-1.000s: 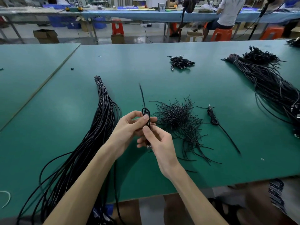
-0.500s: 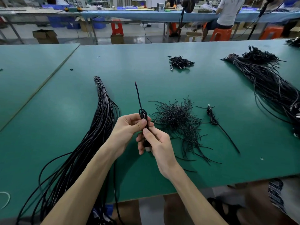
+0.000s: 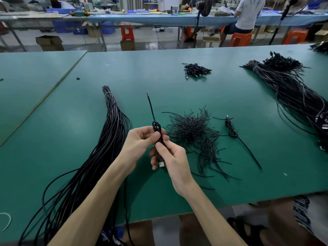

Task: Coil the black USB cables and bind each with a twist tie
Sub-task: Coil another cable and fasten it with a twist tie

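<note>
Over the near middle of the green worktop (image 3: 71, 121), the person holds a thin black cable (image 3: 157, 127) up off the surface with both hands. The left hand (image 3: 142, 141) has thumb and fingers pinched on the cable's folded loops, and their rounded top pokes out just above the thumb. Its grip is clamped on the cable. The right hand (image 3: 171, 157) sits just below, touching the left, and pinches the lower stretch of the same cable between thumb and forefinger, so that grip is clamped on it too. A silver plug (image 3: 161, 164) peeps out beneath its curled fingers. One straight tail (image 3: 150, 107) rises from the loops, leaning slightly to the far left and ending in a reddish tip. Just right of the hands lies a loose heap of twist ties (image 3: 193, 132), with stray ones trailing toward the near edge. Beyond that heap a coiled cable (image 3: 230, 128) rests on the worktop, its straight end pointing toward the near right. To the left, a long bundle of cables (image 3: 110, 139), banded at its far end, runs down to the near edge and spills over it. A small pile of cables (image 3: 196, 70) sits toward the far edge, and a big sheaf of cables (image 3: 292, 93) stretches along the right edge.
</note>
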Demonstrator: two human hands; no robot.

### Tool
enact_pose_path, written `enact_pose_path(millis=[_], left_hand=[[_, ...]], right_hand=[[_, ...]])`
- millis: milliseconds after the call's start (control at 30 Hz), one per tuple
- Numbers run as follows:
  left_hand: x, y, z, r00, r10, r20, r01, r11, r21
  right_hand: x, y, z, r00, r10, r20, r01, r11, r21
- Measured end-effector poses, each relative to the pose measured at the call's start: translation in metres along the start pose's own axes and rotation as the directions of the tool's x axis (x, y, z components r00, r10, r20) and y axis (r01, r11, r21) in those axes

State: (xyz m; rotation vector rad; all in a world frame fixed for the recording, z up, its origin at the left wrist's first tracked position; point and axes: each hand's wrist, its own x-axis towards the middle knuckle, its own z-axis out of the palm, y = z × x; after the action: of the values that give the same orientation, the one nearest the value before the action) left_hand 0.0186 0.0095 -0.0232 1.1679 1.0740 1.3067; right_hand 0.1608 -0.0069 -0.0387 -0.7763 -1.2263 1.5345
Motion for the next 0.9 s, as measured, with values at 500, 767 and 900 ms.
enact_pose_path(millis=[500, 767, 900], left_hand=[[0.005, 0.004, 0.0, 0.968, 0.108, -0.226, -0.059, 0.975, 0.213], [0.002, 0.033, -0.019, 0.752, 0.464, 0.469, -0.453, -0.154, 0.878], [0.003, 0.047, -0.014, 0.848, 0.218, 0.483, -0.476, -0.086, 0.875]], right_hand=[[0.001, 0.003, -0.005, 0.995, 0.013, -0.103, -0.015, 1.0, -0.02], [0.005, 0.008, -0.006, 0.99, 0.022, -0.142, -0.023, 1.0, -0.002], [0.006, 0.005, -0.006, 0.98, 0.011, -0.198, 0.008, 0.995, 0.095]])
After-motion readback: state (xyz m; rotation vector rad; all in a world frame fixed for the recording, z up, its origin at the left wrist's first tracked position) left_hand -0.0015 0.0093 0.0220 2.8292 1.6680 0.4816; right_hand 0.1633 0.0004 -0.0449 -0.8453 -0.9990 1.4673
